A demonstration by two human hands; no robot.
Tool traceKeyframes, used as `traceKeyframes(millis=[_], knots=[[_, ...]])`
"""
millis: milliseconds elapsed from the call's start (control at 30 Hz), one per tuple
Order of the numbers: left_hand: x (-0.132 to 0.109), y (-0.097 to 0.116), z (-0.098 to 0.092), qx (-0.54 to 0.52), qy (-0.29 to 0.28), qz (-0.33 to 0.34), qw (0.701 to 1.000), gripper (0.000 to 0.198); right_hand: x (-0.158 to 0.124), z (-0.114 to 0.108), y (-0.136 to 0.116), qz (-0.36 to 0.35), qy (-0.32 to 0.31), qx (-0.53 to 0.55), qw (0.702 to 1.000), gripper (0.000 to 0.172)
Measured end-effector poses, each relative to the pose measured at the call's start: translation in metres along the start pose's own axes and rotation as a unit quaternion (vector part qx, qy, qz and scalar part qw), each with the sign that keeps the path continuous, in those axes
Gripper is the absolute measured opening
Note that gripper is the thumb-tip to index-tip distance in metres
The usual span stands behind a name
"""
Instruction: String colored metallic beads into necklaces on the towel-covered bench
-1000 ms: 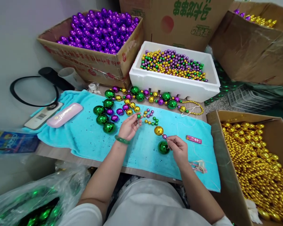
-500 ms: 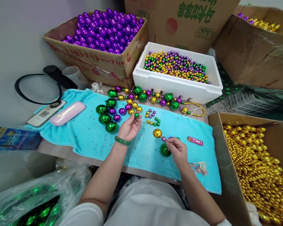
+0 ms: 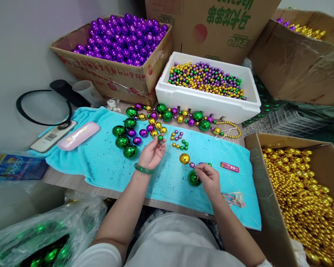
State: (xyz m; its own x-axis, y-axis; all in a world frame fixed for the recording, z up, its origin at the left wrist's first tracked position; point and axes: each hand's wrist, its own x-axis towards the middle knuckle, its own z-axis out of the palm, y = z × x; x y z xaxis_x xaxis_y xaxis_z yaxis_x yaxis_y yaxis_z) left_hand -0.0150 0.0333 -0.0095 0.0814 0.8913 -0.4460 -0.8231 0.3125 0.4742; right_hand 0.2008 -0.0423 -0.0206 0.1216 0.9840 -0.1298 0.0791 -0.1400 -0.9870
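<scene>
My left hand (image 3: 153,152) pinches a small green bead (image 3: 160,137) between thumb and fingertips, a green bangle on its wrist. My right hand (image 3: 209,179) is closed at the small purple bead (image 3: 192,165), beside a large gold bead (image 3: 184,158) with a thin needle-like tip sticking out toward my left hand. Partly behind the right fingers is a large green bead (image 3: 194,178). Small loose beads (image 3: 180,144) lie in short rows between the hands. Large green beads (image 3: 122,141), with purple and gold ones, sit left of them. A finished-looking bead string (image 3: 167,115) runs along the back.
A turquoise towel (image 3: 105,163) covers the table. Behind it stand a white foam box (image 3: 206,100) of small beads and a carton (image 3: 105,68) of purple beads. A carton (image 3: 253,163) of gold strands is right. A pink case (image 3: 79,136) and a small pink box (image 3: 229,167) rest on the towel.
The view has shifted slightly. Both hands keep nearly the same pose, the left still holding the small green bead and the right still at the purple bead.
</scene>
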Motion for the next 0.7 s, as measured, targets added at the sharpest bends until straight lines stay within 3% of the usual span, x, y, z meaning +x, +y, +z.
traceKeyframes(millis=[133, 233, 367, 467, 533, 600, 633, 700], knots=[[-0.001, 0.002, 0.001, -0.002, -0.001, -0.003, 1.0, 0.019, 0.0, 0.0, -0.001, 0.006, -0.003, 0.012, 1.0, 0.016], [-0.002, 0.002, 0.0, 0.035, -0.008, 0.031, 0.999, 0.014, -0.001, 0.001, -0.001, 0.008, -0.009, 0.009, 1.0, 0.017], [-0.006, -0.007, 0.0, 0.147, -0.029, 0.088, 0.985, 0.021, 0.001, 0.005, 0.002, 0.015, -0.019, -0.02, 0.999, 0.019], [-0.013, -0.016, 0.002, 0.274, -0.085, 0.083, 0.954, 0.027, 0.004, 0.008, 0.002, 0.025, -0.023, -0.018, 0.999, 0.02], [-0.016, -0.017, 0.003, 0.387, -0.141, 0.089, 0.907, 0.03, 0.006, 0.009, 0.001, 0.034, -0.024, 0.011, 0.999, 0.022], [-0.014, -0.009, 0.001, 0.516, -0.151, 0.147, 0.83, 0.03, 0.008, 0.007, -0.001, 0.046, -0.026, 0.043, 0.998, 0.024], [-0.011, -0.001, -0.001, 0.582, -0.122, 0.195, 0.78, 0.028, 0.009, 0.006, -0.002, 0.052, -0.027, 0.055, 0.997, 0.025], [-0.003, 0.019, -0.01, 0.704, -0.012, 0.287, 0.649, 0.02, 0.009, 0.002, -0.004, 0.062, -0.029, 0.069, 0.995, 0.027]])
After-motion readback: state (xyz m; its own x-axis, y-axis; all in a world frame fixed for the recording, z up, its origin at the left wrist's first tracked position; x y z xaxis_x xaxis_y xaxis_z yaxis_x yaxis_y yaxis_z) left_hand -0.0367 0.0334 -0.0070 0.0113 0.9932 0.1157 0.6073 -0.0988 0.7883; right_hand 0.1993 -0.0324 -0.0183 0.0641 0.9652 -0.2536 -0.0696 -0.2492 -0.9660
